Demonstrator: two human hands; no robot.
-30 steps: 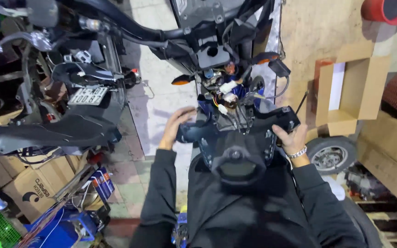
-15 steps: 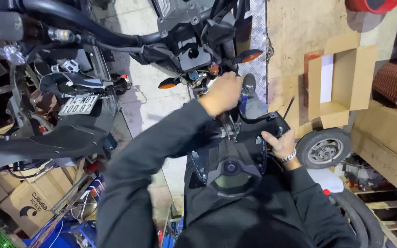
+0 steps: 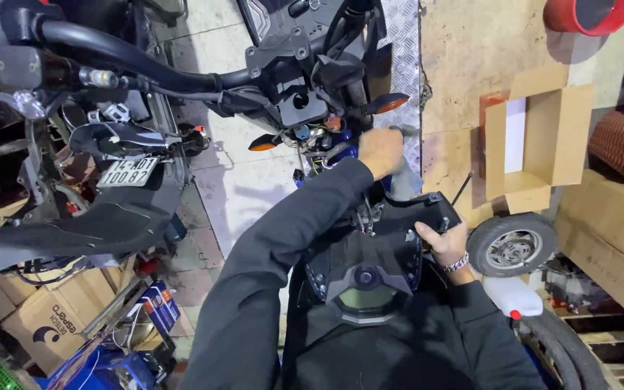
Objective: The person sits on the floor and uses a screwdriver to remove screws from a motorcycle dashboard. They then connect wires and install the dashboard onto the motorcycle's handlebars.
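Two hands work at a black instrument-cluster panel (image 3: 380,253) of a scooter, seen from the head camera. The right hand (image 3: 443,242) grips the panel's right edge, fingers curled around it. The left hand (image 3: 382,152), arm extended, reaches into the wiring (image 3: 319,137) near the orange indicators; its fingers are hidden, so its grip cannot be determined. A grey cloth (image 3: 406,177) lies just beneath it.
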